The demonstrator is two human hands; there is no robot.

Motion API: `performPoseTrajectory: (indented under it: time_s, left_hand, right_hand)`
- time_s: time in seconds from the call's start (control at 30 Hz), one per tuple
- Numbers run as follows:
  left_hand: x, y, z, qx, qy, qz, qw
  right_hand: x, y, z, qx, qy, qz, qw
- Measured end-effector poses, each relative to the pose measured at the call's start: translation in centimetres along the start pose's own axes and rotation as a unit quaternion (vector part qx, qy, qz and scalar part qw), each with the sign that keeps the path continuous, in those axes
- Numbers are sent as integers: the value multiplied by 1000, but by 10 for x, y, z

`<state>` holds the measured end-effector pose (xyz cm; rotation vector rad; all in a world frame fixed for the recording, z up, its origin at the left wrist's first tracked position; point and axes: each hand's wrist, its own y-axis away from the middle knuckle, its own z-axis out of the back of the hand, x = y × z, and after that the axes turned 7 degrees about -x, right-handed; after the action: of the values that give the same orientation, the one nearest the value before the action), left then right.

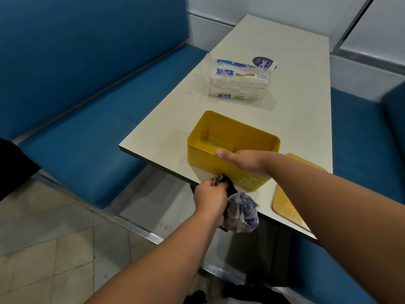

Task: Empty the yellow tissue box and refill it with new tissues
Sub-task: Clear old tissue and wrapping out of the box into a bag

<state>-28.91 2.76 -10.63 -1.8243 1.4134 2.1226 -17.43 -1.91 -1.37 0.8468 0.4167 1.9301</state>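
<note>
1. The yellow tissue box [221, 137] is sitting open and empty at the near edge of the cream surface [291, 119]; its lid is off.
2. The right hand [243, 160] is gripping the box's near rim, thumb lying along the top edge; the fingers are hidden inside, so it is holding the box.
3. The left hand [210, 199] is closed around a crumpled cloth [241, 212], pressing it against the box's near lower corner.
4. The yellow lid [285, 205] is lying flat just right of the box, partly under the right forearm.
5. A wrapped pack of paper towels [238, 81] is resting farther back; blue bench seats [87, 137] are flanking the surface.
</note>
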Motion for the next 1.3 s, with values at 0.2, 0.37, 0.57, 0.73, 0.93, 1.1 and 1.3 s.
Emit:
performPoseTrajectory:
  time_s: [0.2,0.37,0.57,0.73,0.93,1.1,1.3]
  left_hand:
    - [-6,9,-4,15,56,24,998]
    - [-10,11,-4,12,46,10,999]
    - [-14,9,3,-30,21,-101,994]
    - [-11,24,-7,20,-40,-135,990]
    - [-19,13,3,-37,-5,-126,991]
    - [-21,15,7,-29,-13,-143,989]
    - [-39,6,16,-74,27,-143,987]
  right_hand:
    - [-1,-2,0,1,-2,2,1000]
    - [-3,-4,-1,1,-1,1,1000]
    - [-2,-6,-1,2,-5,-3,1000]
    - [-1,-5,-1,-4,1,4,1000]
    - [-2,-4,0,0,2,7,1000]
    - [0,-4,0,-1,-1,6,1000]
    - [1,-3,-1,-3,-9,-3,1000]
